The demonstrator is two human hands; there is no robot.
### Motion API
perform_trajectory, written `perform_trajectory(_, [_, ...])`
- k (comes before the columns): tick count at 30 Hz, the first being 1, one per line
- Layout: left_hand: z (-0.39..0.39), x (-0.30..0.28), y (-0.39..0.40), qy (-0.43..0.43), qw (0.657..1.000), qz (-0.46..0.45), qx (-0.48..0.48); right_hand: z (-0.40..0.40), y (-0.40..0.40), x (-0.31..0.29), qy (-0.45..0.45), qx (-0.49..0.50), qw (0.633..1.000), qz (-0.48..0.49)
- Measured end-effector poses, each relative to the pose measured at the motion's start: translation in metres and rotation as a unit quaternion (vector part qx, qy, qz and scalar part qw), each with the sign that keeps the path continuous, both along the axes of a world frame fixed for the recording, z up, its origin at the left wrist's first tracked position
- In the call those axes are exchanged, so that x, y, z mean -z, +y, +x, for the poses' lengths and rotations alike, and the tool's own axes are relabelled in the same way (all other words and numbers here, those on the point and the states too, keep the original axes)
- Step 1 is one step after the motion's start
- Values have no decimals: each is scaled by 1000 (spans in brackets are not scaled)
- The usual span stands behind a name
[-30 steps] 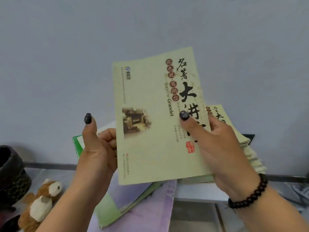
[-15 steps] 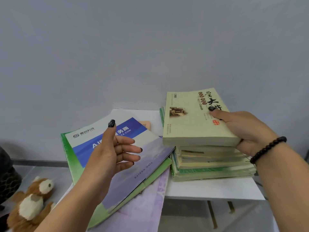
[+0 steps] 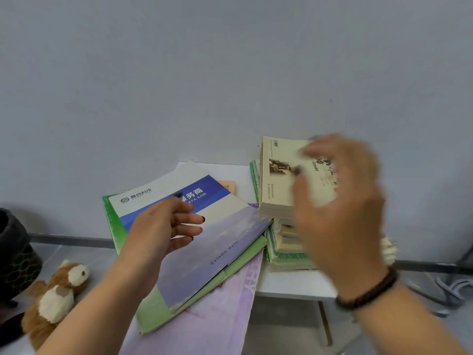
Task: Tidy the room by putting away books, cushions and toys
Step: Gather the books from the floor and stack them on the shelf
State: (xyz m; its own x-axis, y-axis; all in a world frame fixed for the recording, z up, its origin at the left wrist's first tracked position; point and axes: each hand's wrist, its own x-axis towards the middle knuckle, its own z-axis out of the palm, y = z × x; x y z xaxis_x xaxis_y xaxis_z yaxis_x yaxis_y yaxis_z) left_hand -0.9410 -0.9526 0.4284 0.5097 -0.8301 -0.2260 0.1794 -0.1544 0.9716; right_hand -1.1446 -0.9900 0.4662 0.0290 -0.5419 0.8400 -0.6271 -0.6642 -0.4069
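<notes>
A pale yellow book (image 3: 280, 187) lies on top of a stack of similar books (image 3: 286, 243) on the right of a small white table (image 3: 294, 286). My right hand (image 3: 340, 206), blurred by motion, hovers over that book with loosely spread fingers and holds nothing. A blue and white booklet (image 3: 210, 252) lies on a green book (image 3: 153, 315) at the table's left. My left hand (image 3: 163, 226) hangs just above the booklet with relaxed, slightly curled fingers. Whether it touches the cover I cannot tell.
A purple sheet (image 3: 212, 326) hangs off the table's front edge under the green book. A brown and white plush toy (image 3: 56, 295) sits on the floor at lower left, beside a black basket (image 3: 15, 254). Grey cables (image 3: 450, 288) lie at the right. A plain wall is behind.
My right hand laid the yellow book on the stack, then let go and lifted off it. My left hand lowered toward the blue booklet.
</notes>
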Motion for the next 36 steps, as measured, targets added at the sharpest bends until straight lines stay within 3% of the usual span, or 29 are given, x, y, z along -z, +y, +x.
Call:
perform_trajectory(3, [6, 2, 9, -33, 999, 6, 6, 41, 34, 48, 152, -177, 972, -12])
perform_trajectory(7, [20, 4, 16, -64, 998, 15, -13, 53, 35, 99, 337, -187, 922, 34])
perform_trajectory(10, [39, 8, 22, -91, 993, 17, -70, 63, 29, 114, 407, -178, 892, 80])
perform_trajectory(13, [57, 11, 29, -64, 991, 16, -117, 72, 22, 122, 453, -189, 866, 92])
perform_trajectory(20, [76, 23, 36, -4, 990, 58, -125, 86, 21, 126, 383, -190, 903, -31])
perform_trajectory(25, [86, 31, 40, 76, 980, 51, -175, 95, 37, 130, 428, -193, 882, -34])
perform_trajectory(28, [79, 29, 42, 117, 982, 64, -137, 100, 45, 132, 437, -196, 877, -24])
perform_trajectory(32, [61, 28, 43, -3, 994, 106, -24, 99, 48, 126, 404, -211, 890, 3])
perform_trajectory(36, [65, 23, 40, -122, 987, 86, -60, 93, 54, 117, 366, -249, 896, 39])
